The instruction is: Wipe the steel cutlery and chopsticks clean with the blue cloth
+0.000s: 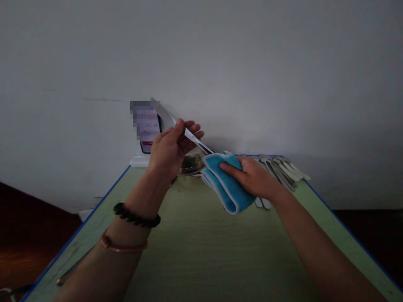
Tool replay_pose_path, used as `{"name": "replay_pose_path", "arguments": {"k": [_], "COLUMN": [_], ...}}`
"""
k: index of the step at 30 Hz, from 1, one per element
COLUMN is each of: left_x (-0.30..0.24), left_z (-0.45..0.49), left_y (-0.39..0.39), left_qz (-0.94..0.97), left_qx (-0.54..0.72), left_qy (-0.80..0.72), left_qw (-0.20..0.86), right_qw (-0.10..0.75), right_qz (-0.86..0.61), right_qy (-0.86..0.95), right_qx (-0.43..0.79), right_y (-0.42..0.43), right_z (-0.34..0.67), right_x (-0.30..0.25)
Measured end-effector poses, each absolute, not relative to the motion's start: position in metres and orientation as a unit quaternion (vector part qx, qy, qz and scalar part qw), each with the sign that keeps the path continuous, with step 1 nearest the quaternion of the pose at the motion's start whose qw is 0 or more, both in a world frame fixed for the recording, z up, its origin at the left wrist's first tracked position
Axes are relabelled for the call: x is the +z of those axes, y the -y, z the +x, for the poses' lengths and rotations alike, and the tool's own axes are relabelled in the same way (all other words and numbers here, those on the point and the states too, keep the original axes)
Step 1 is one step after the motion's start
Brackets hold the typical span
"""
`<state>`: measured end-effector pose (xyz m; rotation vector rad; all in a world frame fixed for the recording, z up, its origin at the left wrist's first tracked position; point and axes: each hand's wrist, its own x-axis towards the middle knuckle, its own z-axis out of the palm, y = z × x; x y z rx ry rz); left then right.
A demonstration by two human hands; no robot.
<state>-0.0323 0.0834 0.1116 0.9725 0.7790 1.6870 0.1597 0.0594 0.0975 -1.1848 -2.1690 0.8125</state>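
Note:
My left hand [170, 147] pinches a long, flat silver knife [163, 113] between thumb and fingers, the other fingers fanned out behind it. The knife slants from the upper left down to the right. Its lower end runs into a folded blue cloth [233, 180] with white edging. My right hand [255, 176] is closed on this cloth, thumb on top, and the cloth hides that end of the knife. Both hands are raised above the far half of the table.
A shiny metal dish [191, 164] sits behind my hands. Several pieces of cutlery [280, 170] lie at the far right of the green table [214, 256]. A phone [147, 130] leans by the wall [252, 75]. A thin dark-handled utensil [74, 268] lies near left.

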Motion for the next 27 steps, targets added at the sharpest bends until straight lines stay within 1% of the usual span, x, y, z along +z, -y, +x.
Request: {"name": "replay_pose_path", "arguments": {"k": [4,10,14,17,19,24,27], "left_x": [0.115,0.114,0.113,0.108,0.106,0.109,0.112], "left_z": [-0.038,-0.031,-0.023,-0.011,-0.004,-0.007,-0.014], "left_y": [-0.084,-0.079,-0.076,-0.072,-0.069,-0.066,-0.067], "left_qz": [0.401,0.431,0.445,0.45,0.464,0.501,0.495], "left_qx": [0.707,0.679,0.66,0.613,0.583,0.565,0.572], "left_qy": [-0.328,-0.325,-0.315,-0.316,-0.324,-0.368,-0.389], "left_qw": [0.482,0.497,0.517,0.568,0.583,0.543,0.526], "right_qw": [0.185,0.17,0.212,0.257,0.29,0.357,0.362], "right_qz": [-0.418,-0.414,-0.418,-0.421,-0.428,-0.425,-0.422], "right_qy": [0.831,0.845,0.841,0.827,0.812,0.778,0.773], "right_qx": [0.317,0.292,0.273,0.27,0.271,0.295,0.307], "right_y": [-0.059,-0.058,-0.057,-0.056,-0.056,-0.053,-0.05], "right_z": [0.174,0.173,0.166,0.162,0.158,0.14,0.13], "right_x": [0.108,0.109,0.103,0.1,0.098,0.088,0.082]}}
